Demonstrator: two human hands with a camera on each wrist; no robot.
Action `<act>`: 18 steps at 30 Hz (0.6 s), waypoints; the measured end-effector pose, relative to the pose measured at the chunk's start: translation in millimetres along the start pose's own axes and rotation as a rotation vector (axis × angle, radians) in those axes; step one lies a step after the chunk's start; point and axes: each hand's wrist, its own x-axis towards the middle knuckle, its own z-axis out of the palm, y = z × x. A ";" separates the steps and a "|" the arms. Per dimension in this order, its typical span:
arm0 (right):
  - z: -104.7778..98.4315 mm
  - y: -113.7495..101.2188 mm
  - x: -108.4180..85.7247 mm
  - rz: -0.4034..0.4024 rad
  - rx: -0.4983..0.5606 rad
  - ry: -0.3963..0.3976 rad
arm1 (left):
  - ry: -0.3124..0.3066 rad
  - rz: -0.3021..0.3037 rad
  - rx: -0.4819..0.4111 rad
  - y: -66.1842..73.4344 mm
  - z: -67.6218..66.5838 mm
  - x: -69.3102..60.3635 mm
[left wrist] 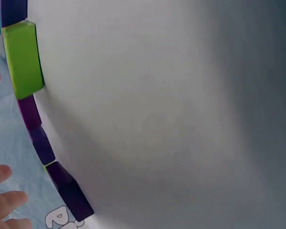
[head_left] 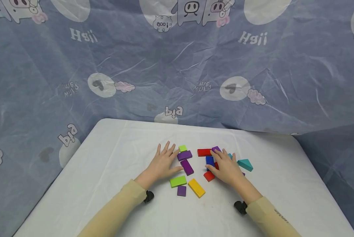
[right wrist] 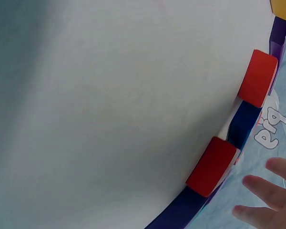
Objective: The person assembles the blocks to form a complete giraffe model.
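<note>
My left hand [head_left: 161, 165] is spread with straight fingers just left of the colored blocks. Nearest to it are a purple block [head_left: 184, 155], a darker purple block [head_left: 187, 167] and a small lime green block [head_left: 182, 148]. Fingers also spread, my right hand [head_left: 226, 167] hovers over or rests on the right part of the pile; which of the two I cannot tell. Around it lie a red block [head_left: 204, 152], a blue block [head_left: 209, 161], another red block [head_left: 209, 176] and a teal triangular block [head_left: 245, 164]. The hand partly hides several blocks. Neither hand grips anything.
Closer to me lie a lime green bar [head_left: 178, 181], a small purple square block [head_left: 181, 191] and a yellow block [head_left: 197, 188]. All sit on a white table [head_left: 85, 197]. A patterned blue-grey cloth [head_left: 165, 59] hangs behind it and at its sides.
</note>
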 end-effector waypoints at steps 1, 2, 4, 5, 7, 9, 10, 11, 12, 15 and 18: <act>0.4 -0.7 -0.4 -0.003 -0.007 -0.002 | -0.012 0.005 -0.004 0.7 0.5 0.2; 0.7 -1.9 -0.6 -0.002 -0.009 -0.007 | -0.025 0.008 -0.006 1.2 1.2 0.6; 1.8 -3.9 -0.8 0.002 -0.015 -0.020 | -0.041 0.019 -0.011 2.7 1.9 1.6; 2.8 -4.8 -0.6 0.003 -0.020 -0.027 | -0.050 0.026 -0.013 3.6 2.1 2.1; 4.5 -6.0 0.1 0.017 -0.028 -0.045 | -0.075 0.044 -0.010 5.8 1.9 3.8; 6.3 -6.4 1.4 0.035 -0.033 -0.055 | -0.086 0.070 -0.010 8.4 1.7 5.9; 7.2 -6.5 2.1 0.040 -0.038 -0.057 | -0.092 0.083 -0.010 9.8 1.6 7.0; 7.9 -6.7 3.0 0.044 -0.040 -0.058 | -0.096 0.095 -0.004 11.2 1.5 8.2; 8.7 -6.6 4.0 0.050 -0.043 -0.059 | -0.093 0.111 0.009 12.4 1.8 9.6; 10.6 -7.2 6.9 0.057 -0.054 -0.057 | -0.073 0.156 0.049 15.4 3.7 13.6; 11.9 -8.4 9.1 0.069 -0.055 -0.054 | -0.071 0.179 0.090 19.0 3.6 17.8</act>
